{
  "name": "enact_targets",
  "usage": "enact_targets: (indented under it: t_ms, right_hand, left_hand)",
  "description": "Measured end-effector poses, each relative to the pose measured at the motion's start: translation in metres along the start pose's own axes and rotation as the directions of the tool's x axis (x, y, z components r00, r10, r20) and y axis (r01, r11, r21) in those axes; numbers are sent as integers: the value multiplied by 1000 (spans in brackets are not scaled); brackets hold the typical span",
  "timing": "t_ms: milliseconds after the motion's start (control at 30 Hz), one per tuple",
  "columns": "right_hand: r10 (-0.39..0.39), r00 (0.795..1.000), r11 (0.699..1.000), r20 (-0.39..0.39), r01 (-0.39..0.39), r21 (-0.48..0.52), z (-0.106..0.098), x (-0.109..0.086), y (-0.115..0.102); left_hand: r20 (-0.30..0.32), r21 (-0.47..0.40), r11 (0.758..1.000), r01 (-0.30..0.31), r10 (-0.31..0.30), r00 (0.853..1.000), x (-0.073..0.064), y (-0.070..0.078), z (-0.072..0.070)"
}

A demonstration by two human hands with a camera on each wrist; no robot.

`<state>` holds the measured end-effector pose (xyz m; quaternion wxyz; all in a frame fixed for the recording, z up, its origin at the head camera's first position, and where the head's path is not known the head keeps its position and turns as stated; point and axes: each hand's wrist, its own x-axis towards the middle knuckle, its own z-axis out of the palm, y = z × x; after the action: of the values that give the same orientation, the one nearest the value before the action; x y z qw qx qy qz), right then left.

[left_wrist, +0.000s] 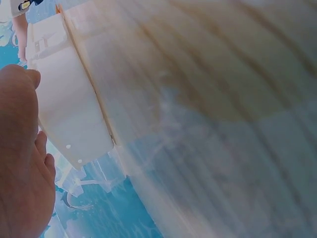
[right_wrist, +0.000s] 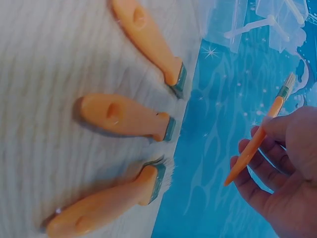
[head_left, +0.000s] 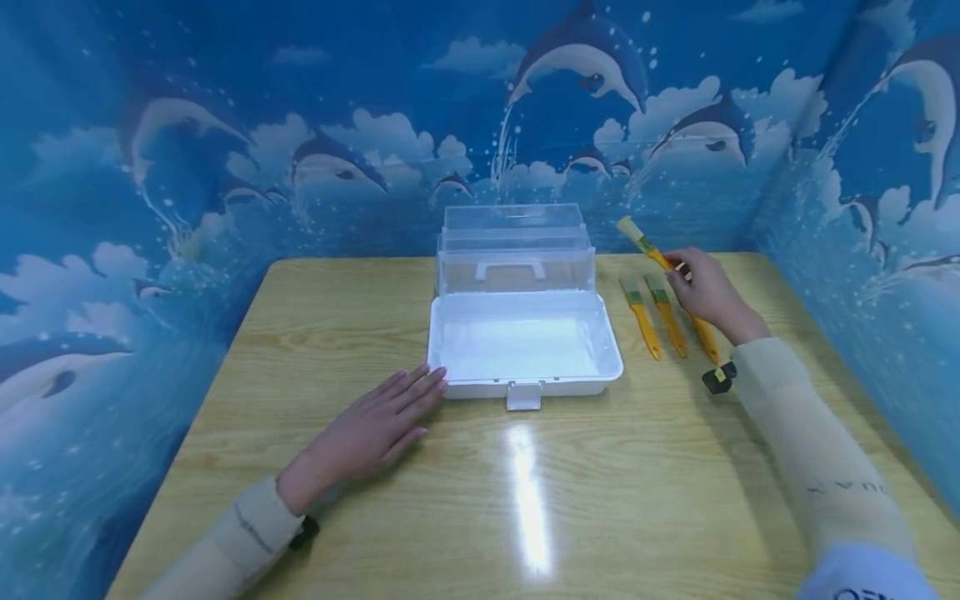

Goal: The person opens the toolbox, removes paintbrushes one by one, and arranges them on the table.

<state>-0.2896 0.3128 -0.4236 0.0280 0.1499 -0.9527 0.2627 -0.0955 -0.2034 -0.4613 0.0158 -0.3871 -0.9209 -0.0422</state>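
Observation:
My right hand [head_left: 708, 293] pinches a flat paintbrush [head_left: 643, 242] with an orange handle, raised above the table with its pale bristles toward the back left. In the right wrist view, that brush's handle [right_wrist: 250, 148] slants between thumb and fingers. Below this hand lie three similar paintbrushes [head_left: 671, 327], side by side with bristles pointing away. A white plastic box [head_left: 480, 390] stands at mid-table, its clear lid [head_left: 517, 271] tipped back and nothing inside. My left hand [head_left: 375, 427] has its fingers extended, fingertips right at the box's front left corner.
The wood-patterned table [head_left: 330, 333] ends at the back against a blue dolphin-print curtain [head_left: 390, 100], which also runs along both sides. The box's white latch [head_left: 524, 396] hangs out at the front. A small black device [head_left: 719, 378] sits at the right wrist.

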Motion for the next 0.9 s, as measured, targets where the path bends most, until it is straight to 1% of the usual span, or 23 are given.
enact_targets:
  t_ms: [133, 333, 500, 700, 900]
  right_hand:
    - [11, 1000, 1000, -10, -11, -3, 0, -4, 4]
    - [7, 1000, 1000, -11, -7, 5, 0, -11, 14]
    - [29, 1000, 1000, 5, -29, 6, 0, -15, 20]
    - [40, 999, 999, 1, -40, 14, 1, -21, 26]
    - [68, 998, 998, 6, -68, 12, 3, -26, 37]
  left_hand:
    - [-17, 0, 1000, -3, 3, 1000, -1, 0, 1]
    - [-22, -3, 1000, -6, 6, 1000, -1, 1, 0]
    - [-9, -9, 1000, -1, 1, 1000, -1, 1, -1]
    - [8, -21, 1000, 14, -14, 1000, -1, 1, -2]
    - [2, -22, 1000, 7, -7, 1000, -1, 0, -2]
